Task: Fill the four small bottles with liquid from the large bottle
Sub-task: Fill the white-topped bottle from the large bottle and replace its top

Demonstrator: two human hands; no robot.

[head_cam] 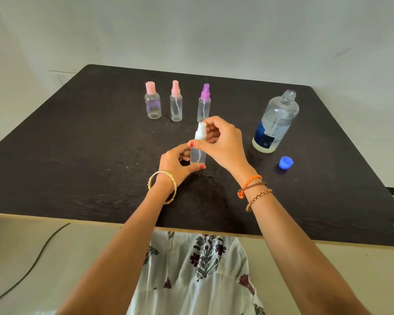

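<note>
Right hand: we see our right hand curled over the top of the white-capped spray bottle, thumb and fingertips pinching its white spray head, as if to twist it.
Left hand: our left hand wraps the lower body of the same bottle, thumb under its base, steadying it.
Held bottle: it stands nearly upright, long axis vertical, above the middle of the desk, between the two hands; whether it already holds liquid we cannot tell.
Key relation: the large bottle stands open and upright to the right of the held bottle, near the right edge, clearly closer to our right hand. We judge that hand would reach for it once the spray head is off, while the left keeps the small bottle upright.
Blue cap: the blue cap lies just in front of the large bottle, apart from it.
Other small bottles: pink flip-cap bottle, pink spray bottle and purple spray bottle stand in a row toward the far edge, all capped, the purple one just behind our right hand.
Surface: a dark wood-grain top with a pale front edge.
Room: a plain pale wall behind, a dark cable on the floor at left.
</note>
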